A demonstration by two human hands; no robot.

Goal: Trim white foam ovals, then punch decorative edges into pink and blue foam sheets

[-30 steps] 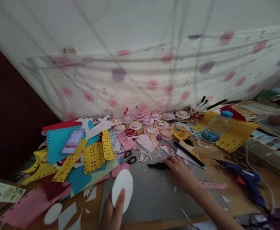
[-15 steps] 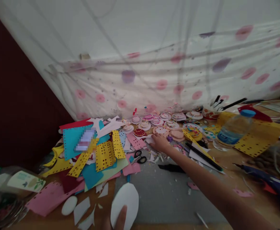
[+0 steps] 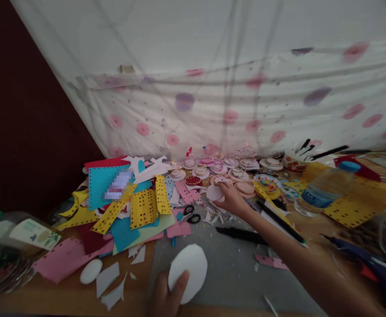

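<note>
Near the front edge of the table, my left hand (image 3: pixel 170 293) grips a white oval disc (image 3: pixel 193 268), thumb on its face, over a grey mat (image 3: pixel 226 281). My right hand (image 3: pixel 230 198) reaches toward the back and pinches a smaller white round disc (image 3: pixel 214 193) by its edge. Behind that hand are rows of little layered round hats (image 3: pixel 217 167) decorated with beads. Closest to it are a peach one (image 3: pixel 244 188) and a dark red dotted one (image 3: pixel 193 181). Black-handled scissors (image 3: pixel 192 214) lie to its left, among white paper scraps.
Coloured dotted sheets (image 3: pixel 143 207) pile up at the left, beside plastic bottles (image 3: pixel 24 233). A water bottle (image 3: pixel 325 189), a cup of tools (image 3: pixel 295 160) and a blue glue gun (image 3: pixel 367 255) occupy the right side. A black cutter (image 3: pixel 240 235) lies on the mat.
My right hand has lifted the small white disc from among the scraps and hats. My left hand has moved up and to the right with the white oval, and the view has shifted slightly.
</note>
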